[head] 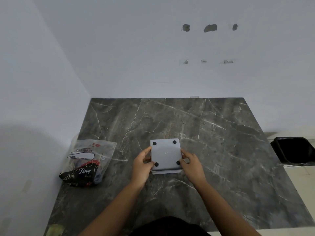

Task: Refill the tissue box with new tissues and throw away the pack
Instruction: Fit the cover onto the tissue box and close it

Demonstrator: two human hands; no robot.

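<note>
A white square tissue box lies upside down in the middle of the dark marble table, its base with black rubber feet at the corners facing up. My left hand grips its left side and my right hand grips its right side. A plastic tissue pack, clear on top and black with "Dove" print below, lies at the table's left edge, apart from both hands.
White walls close the table in at the back and left. A black bin stands on the floor beyond the table's right edge. Bare marble surrounds the box.
</note>
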